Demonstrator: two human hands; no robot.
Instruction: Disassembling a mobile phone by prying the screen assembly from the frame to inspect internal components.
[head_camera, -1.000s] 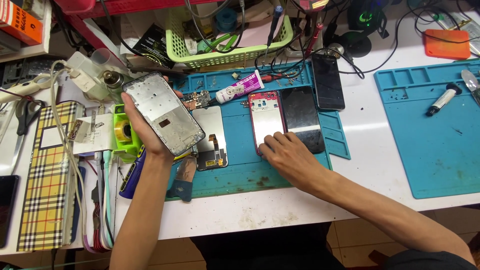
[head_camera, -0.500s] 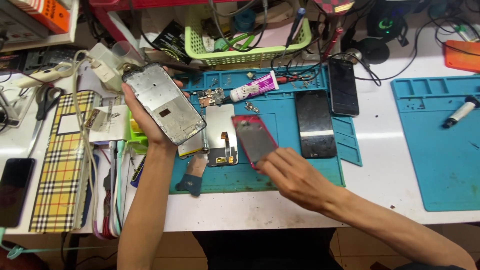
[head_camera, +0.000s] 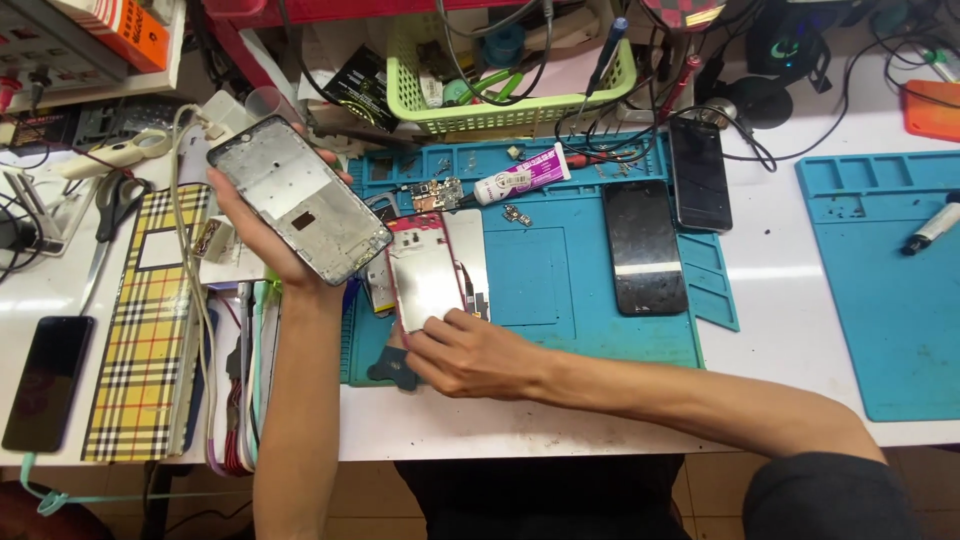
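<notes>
I have the left hand (head_camera: 268, 235) raised over the left edge of the bench, fingers wrapped round the edges of a stripped phone frame (head_camera: 298, 212), its bare metal inside turned up toward me. The right hand (head_camera: 470, 352) rests low on the teal work mat (head_camera: 570, 270), thumb and fingertips pinching the bottom end of a red-rimmed phone panel (head_camera: 425, 270), which lies tilted over a pale flat part on the mat.

As I judge it, the job is somewhere in the middle: the frame is gutted, a small circuit board (head_camera: 437, 193) and loose bits lie apart at the top of the mat, and a glue tube (head_camera: 520, 180) lies just beside them. Nothing in my hands is joined yet, so fitting parts into the frame looks like what is left. Two dark phones (head_camera: 645, 245) lie side by side on the right of the mat, untouched. A yellow checked case (head_camera: 145, 320) sits well to the left, and a green basket (head_camera: 500, 90) stands behind the mat
</notes>
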